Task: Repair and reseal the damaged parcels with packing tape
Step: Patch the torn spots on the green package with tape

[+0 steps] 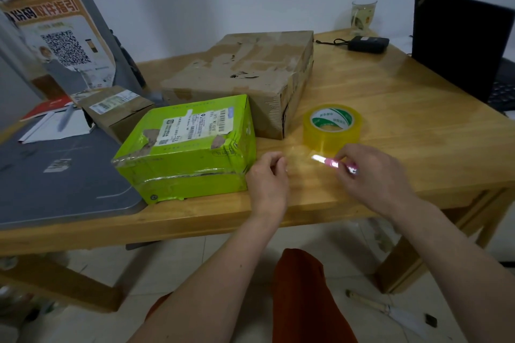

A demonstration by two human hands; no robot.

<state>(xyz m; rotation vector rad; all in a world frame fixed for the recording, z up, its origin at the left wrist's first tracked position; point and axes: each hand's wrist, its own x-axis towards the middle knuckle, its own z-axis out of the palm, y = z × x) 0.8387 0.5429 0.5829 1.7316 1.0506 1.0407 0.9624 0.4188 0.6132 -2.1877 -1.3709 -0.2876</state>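
Three parcels on the table (390, 108), counting from the left: a small brown carton (118, 111) at the far left edge, a green parcel (186, 147) near the front with torn patches on its wrap, and a big battered brown box (242, 75) behind it, its top scuffed and holed. One roll of clear packing tape (331, 127) lies flat just right of the big box.

Now the hands. The left hand (269, 178) sits right beside the green parcel's right end, fingers curled in a pinch on the free end of a clear tape strip (299, 160) that runs across to the roll. The right hand (370, 172) grips a small pink cutter (338, 166), one of them, blade end pointing at the strip close to the roll.

So this looks like the cutting step: a length is pulled out and held taut, not yet severed as far as I can tell, the strip being nearly invisible. Next move, I'd say, calls for a clean slice near the roll while the left keeps tension, then laying the piece over the green parcel's split seam without letting it fold on itself.
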